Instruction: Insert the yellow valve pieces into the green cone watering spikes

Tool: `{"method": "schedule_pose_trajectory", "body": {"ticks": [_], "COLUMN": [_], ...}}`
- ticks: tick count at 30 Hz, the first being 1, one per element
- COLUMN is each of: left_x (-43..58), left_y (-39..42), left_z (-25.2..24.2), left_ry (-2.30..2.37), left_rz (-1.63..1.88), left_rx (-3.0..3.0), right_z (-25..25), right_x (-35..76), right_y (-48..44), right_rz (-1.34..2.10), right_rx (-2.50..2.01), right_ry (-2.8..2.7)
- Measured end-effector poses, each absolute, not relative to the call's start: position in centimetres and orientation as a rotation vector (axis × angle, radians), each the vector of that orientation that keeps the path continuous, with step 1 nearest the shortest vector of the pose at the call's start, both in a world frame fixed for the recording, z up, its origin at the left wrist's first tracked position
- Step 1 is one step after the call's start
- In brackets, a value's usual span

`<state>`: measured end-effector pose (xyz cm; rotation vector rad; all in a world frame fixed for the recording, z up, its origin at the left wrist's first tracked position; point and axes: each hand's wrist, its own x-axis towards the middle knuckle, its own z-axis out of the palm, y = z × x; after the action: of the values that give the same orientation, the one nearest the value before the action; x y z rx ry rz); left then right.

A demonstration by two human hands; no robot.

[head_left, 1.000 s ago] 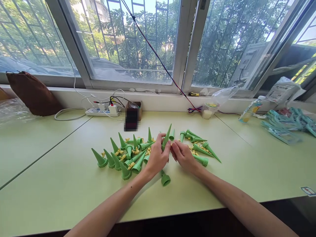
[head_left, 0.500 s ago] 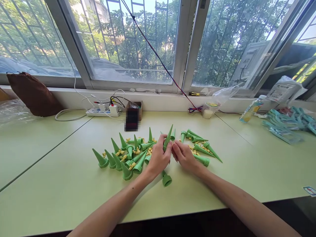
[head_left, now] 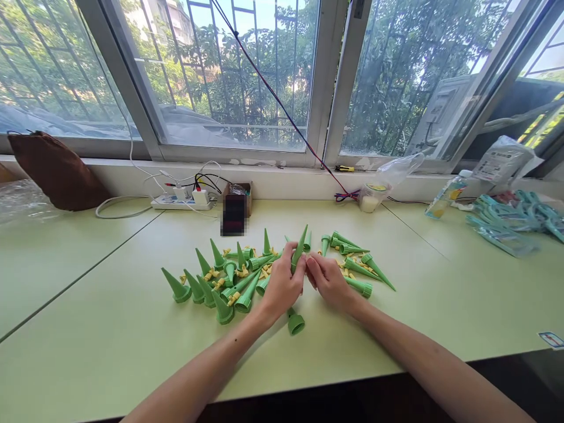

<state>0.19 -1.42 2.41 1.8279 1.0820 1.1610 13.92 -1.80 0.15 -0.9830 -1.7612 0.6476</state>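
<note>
My left hand (head_left: 283, 282) is closed around a green plastic cone-shaped spike (head_left: 300, 247), its tip pointing up. Right beside it, my right hand (head_left: 328, 276) is pinched against the spike's side; whatever its fingertips hold is hidden. Below my left hand a loose green spike (head_left: 296, 323) lies with its wide collar toward me. Several more green spikes, some upright like the one at far left (head_left: 176, 286) and others lying down, spread to both sides. Small yellow valve pieces (head_left: 233, 298) are scattered among them.
Along the window wall stand a white power strip (head_left: 181, 203), a small cardboard box (head_left: 245, 197), a lidded jar in a plastic bag (head_left: 369, 201) and a bottle (head_left: 447, 195). Bagged teal items (head_left: 511, 217) lie at right, a brown bag (head_left: 57, 170) at left. The table's front edge runs below my forearms.
The view has shifted slightly. Both hands stay together at the green spike, with almost no visible movement.
</note>
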Motion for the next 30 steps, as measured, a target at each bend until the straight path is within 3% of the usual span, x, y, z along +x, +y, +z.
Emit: {"method": "schedule_pose_trajectory", "body": {"ticks": [30], "left_x": [0.26], "left_y": [-1.70], "left_z": [2.02], "left_ry": [1.106], "left_rz": [1.169], "left_rx": [1.865], "right_z": [-0.14], "right_x": [13.96], "right_y": [-1.71], "right_rz": [0.609], "right_rx": [-0.946], "right_ry": [-1.763]}}
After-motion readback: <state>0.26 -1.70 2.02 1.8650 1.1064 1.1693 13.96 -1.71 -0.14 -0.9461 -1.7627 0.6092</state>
